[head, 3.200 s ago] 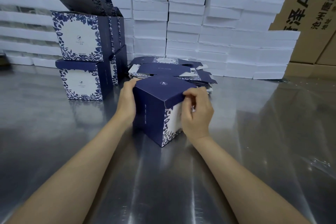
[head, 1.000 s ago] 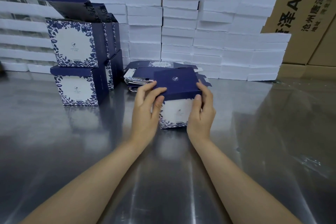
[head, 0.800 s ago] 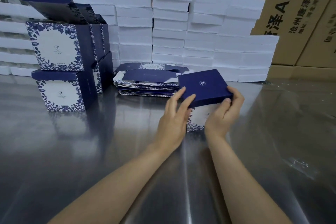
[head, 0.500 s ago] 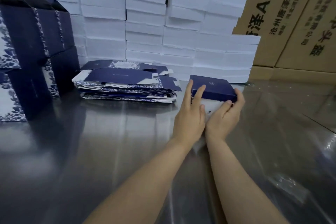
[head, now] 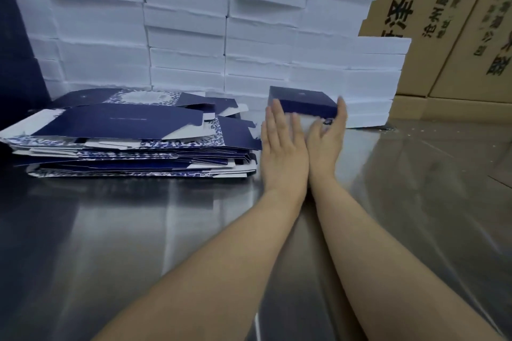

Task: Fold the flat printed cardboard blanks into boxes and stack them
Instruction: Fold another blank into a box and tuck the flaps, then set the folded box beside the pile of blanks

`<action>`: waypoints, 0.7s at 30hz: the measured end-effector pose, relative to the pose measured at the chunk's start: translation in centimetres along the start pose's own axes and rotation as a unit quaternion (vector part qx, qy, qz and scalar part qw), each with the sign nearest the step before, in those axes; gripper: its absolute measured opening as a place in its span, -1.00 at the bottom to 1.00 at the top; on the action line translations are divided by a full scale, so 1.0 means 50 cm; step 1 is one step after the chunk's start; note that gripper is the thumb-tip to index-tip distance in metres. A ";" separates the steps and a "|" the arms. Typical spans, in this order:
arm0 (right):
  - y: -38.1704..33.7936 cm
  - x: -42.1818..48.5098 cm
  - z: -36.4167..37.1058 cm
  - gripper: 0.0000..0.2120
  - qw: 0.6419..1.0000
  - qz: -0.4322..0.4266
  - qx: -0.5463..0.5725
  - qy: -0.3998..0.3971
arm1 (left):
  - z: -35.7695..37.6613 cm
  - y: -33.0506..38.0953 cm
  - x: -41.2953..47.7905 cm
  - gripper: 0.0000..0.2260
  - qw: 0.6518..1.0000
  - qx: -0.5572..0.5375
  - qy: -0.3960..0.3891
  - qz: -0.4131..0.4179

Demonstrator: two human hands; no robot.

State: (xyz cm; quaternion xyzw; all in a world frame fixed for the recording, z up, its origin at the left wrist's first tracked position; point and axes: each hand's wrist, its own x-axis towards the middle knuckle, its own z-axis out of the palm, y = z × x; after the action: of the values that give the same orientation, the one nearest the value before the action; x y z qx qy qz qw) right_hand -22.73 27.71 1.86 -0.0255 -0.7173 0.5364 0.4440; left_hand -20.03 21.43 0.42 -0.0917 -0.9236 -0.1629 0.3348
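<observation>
A folded navy box (head: pixel 303 101) with a white front stands on the steel table (head: pixel 138 230), close to the wall of white foam blocks. My left hand (head: pixel 281 144) lies flat against its left front with straight fingers. My right hand (head: pixel 328 138) presses its right side, fingers straight, thumb hidden. Both hands cover most of the box's front. To the left lies a pile of flat printed blanks (head: pixel 133 135), navy with blue floral borders.
White foam blocks (head: pixel 194 25) are stacked high behind the pile and box. Brown printed cartons (head: pixel 454 22) stand at the back right. The dark side of finished stacked boxes (head: pixel 13 50) shows at the far left edge.
The folded box has moved away from me and to the right, up to the foam blocks, with both hands on it. The view has swung right; the finished stack is nearly out of sight.
</observation>
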 end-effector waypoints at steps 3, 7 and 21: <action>0.024 0.026 0.037 -0.24 0.997 -0.011 -0.032 -0.072 | 0.012 -0.007 0.008 -0.56 0.996 0.064 -0.066 -0.021; 0.058 0.057 0.067 -0.18 0.991 0.013 -0.086 -0.103 | 0.012 -0.010 0.007 -0.53 0.988 0.111 -0.110 0.019; -0.024 -0.067 0.018 -0.27 0.952 0.021 -0.277 -0.128 | -0.050 -0.068 -0.042 -0.65 0.998 -0.018 -0.065 0.000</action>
State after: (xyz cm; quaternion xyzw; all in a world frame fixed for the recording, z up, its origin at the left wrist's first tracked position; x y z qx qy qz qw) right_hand -20.77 24.83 0.75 -0.0941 -0.8877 0.3244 0.3127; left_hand -17.91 17.25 0.07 -0.1080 -0.9402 -0.1737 0.2723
